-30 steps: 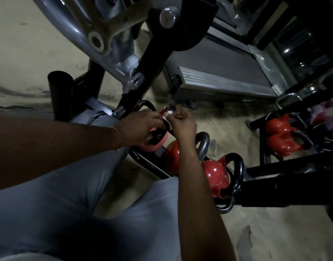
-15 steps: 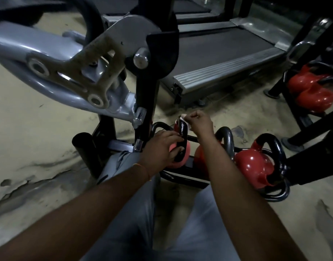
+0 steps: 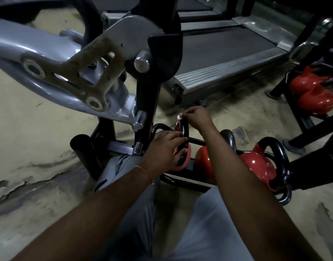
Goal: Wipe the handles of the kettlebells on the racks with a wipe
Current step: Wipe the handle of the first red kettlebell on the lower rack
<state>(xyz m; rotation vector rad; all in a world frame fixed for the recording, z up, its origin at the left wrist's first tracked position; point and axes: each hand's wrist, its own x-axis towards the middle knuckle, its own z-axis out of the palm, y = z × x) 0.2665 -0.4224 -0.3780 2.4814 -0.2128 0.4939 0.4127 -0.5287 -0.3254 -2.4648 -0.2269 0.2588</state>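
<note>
A low black rack (image 3: 182,182) holds three red kettlebells with black handles. My left hand (image 3: 164,149) grips the lower part of the black handle (image 3: 185,131) of the leftmost, pinkish kettlebell (image 3: 186,157). At the top of that handle my right hand (image 3: 196,117) pinches a small white wipe (image 3: 179,116) against the metal. The middle kettlebell (image 3: 203,162) is partly hidden behind my right forearm. The right kettlebell (image 3: 258,164) sits free with its handle upright.
A grey machine arm (image 3: 54,72) and black upright post (image 3: 148,102) stand close on the left. A treadmill (image 3: 224,53) lies behind. A second rack with red kettlebells (image 3: 312,91) stands at the far right. My grey-trousered knees fill the foreground.
The view has tilted up and steadied. My right hand with the wipe has slid up to the top of the handle, while my left hand keeps its grip lower on it.
</note>
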